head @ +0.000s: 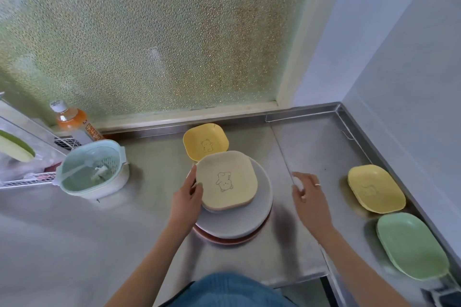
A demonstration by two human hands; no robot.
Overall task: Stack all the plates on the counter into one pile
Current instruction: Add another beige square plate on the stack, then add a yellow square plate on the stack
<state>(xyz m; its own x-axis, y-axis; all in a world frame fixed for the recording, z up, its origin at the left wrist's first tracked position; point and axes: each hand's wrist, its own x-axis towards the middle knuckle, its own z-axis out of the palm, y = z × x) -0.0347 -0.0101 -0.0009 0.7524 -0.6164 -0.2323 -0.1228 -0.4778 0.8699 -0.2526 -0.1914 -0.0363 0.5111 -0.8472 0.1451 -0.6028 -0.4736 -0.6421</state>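
Blue garment (232,289) nearest; steel counter (74,232) (frosted window (149,32) behind).

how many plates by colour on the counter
yellow: 2, one behind the pile, one at right
green: 1
cream: 1, top of pile
grey: 1
pink: 1, bottom rim
total: 6 visible

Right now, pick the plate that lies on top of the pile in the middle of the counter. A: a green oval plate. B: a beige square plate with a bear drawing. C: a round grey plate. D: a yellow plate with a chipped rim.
B: the beige square plate with the bear drawing rests on the round grey plate, and the left hand touches its edge; the green plate lies apart at the right.
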